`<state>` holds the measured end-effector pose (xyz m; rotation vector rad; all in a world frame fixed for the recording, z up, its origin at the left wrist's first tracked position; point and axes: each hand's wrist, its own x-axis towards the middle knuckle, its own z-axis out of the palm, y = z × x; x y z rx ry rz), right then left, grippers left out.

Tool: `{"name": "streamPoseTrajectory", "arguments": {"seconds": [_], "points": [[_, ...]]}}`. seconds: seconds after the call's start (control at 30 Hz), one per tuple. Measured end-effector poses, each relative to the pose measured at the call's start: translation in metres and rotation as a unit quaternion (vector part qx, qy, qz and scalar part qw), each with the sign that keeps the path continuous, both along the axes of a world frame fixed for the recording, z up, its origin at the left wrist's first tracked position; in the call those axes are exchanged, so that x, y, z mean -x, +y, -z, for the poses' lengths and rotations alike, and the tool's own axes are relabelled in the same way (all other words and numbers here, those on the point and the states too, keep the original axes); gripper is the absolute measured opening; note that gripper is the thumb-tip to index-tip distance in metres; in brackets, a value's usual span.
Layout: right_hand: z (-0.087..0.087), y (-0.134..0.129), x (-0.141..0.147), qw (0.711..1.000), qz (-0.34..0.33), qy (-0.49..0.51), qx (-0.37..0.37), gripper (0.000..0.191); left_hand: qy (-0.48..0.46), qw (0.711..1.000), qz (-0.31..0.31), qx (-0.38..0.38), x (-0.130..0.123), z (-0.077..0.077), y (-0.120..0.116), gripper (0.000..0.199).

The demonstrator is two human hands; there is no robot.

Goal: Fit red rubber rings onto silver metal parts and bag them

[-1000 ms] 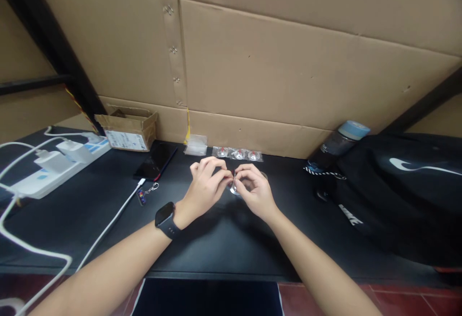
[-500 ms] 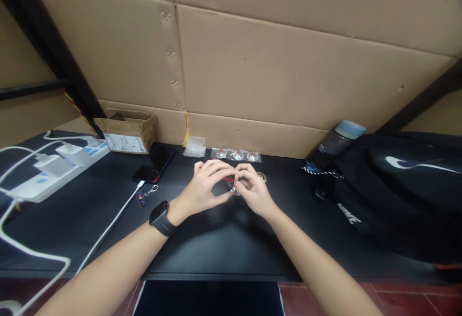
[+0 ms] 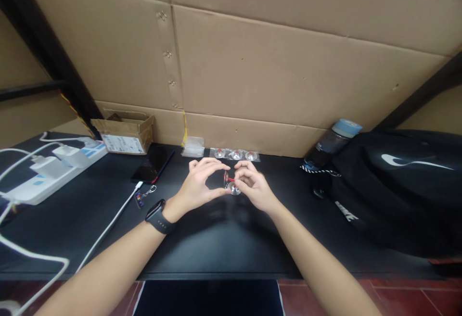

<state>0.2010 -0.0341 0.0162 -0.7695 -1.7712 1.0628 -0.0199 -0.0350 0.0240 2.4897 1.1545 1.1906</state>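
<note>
Since a moment ago my hands have drawn a little apart, and the small clear disc with a red pin [image 3: 230,184] now shows between them instead of being hidden under my fingers. It sits just above the black surface [image 3: 216,244], pinched in the fingertips of my right hand [image 3: 254,188]; that grip is closed tight on it. My left hand [image 3: 200,183] curls around the other side, thumb and forefinger nearly meeting at the disc's edge, though I cannot tell whether they truly clamp it.

The piece is tiny and smooth, so I judge it could squirt out of my fingertips and roll toward the three packed discs [image 3: 235,154] by the cardboard wall [image 3: 274,80], or off the near edge. The red pin could also bend if I press unevenly.
</note>
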Motion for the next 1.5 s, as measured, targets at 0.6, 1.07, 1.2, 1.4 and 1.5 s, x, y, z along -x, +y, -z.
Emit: {"name": "streamPoseTrajectory", "arguments": {"seconds": [0.6,1.07,1.2,1.4,1.5], "points": [[0.007,0.003,0.0,0.973,0.05,-0.211,-0.079,0.009,0.08,0.994,0.026,0.075,-0.005,0.02,0.008,0.021],[0.022,0.019,-0.016,0.895,0.063,-0.418,-0.143,0.01,0.128,0.99,-0.016,0.056,0.002,0.025,0.015,0.02],[0.025,0.022,-0.019,0.896,0.081,-0.419,-0.123,0.01,0.118,0.99,-0.033,0.064,0.001,0.026,0.017,0.019],[0.023,0.019,-0.013,0.949,0.082,-0.282,-0.114,0.008,0.067,0.987,-0.068,0.127,-0.004,0.026,0.017,0.016],[0.025,0.016,-0.002,0.985,0.092,-0.141,-0.026,0.017,0.028,0.982,-0.074,0.169,-0.006,0.024,0.015,0.019]]}}
